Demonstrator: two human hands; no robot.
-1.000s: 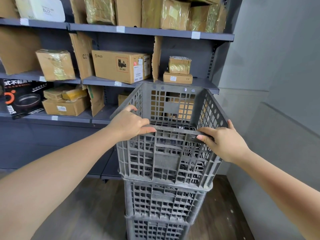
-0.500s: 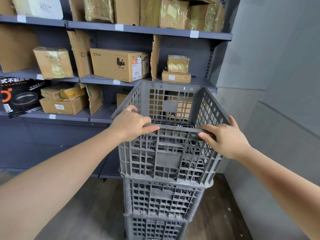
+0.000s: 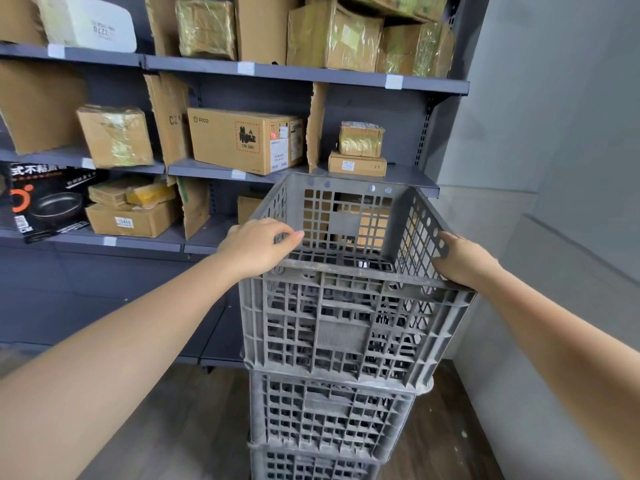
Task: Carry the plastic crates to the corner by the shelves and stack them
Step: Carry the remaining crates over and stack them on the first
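A grey latticed plastic crate (image 3: pixel 343 327) sits on top of a stack in the corner, with a second crate (image 3: pixel 329 414) under it and a third crate (image 3: pixel 311 467) at the bottom edge of view. The top crate is empty and sits slightly skewed on the one below. My left hand (image 3: pixel 258 247) is curled over its left rim near the front corner. My right hand (image 3: pixel 462 259) grips the right rim, fingers against the perforated side wall.
Dark grey shelves (image 3: pixel 311 76) loaded with cardboard boxes stand behind and to the left of the stack. A grey wall (image 3: pixel 561 202) closes in on the right. The wooden floor (image 3: pixel 194 420) runs around the stack's base.
Both hands have slid from the crate's near front rim outward to its left and right side rims. The crate now sits lower and squarer on the stack.
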